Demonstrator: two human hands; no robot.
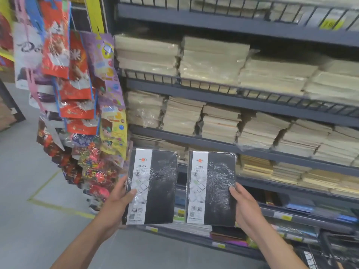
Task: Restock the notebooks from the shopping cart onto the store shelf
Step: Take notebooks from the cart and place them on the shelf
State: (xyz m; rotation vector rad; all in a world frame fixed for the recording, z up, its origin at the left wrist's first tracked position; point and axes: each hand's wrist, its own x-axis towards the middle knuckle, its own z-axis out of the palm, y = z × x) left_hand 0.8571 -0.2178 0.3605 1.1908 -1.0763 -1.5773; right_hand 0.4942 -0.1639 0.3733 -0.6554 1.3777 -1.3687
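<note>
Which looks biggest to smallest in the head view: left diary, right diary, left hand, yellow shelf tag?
1. Left diary and right diary: alike, no ranking.
2. Left hand, though it is nearer the camera.
3. Yellow shelf tag.

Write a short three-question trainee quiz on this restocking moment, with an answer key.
1. True or false: the left hand and the right hand share one notebook.
2. Multiple choice: the left notebook and the right notebook are A) stacked flat, B) held upright side by side, C) lying on the floor.
3. Fill in: left of the shelf unit hang colourful ____.

Key
1. False: each hand holds its own plastic-wrapped black diary.
2. B
3. gift bags
</note>
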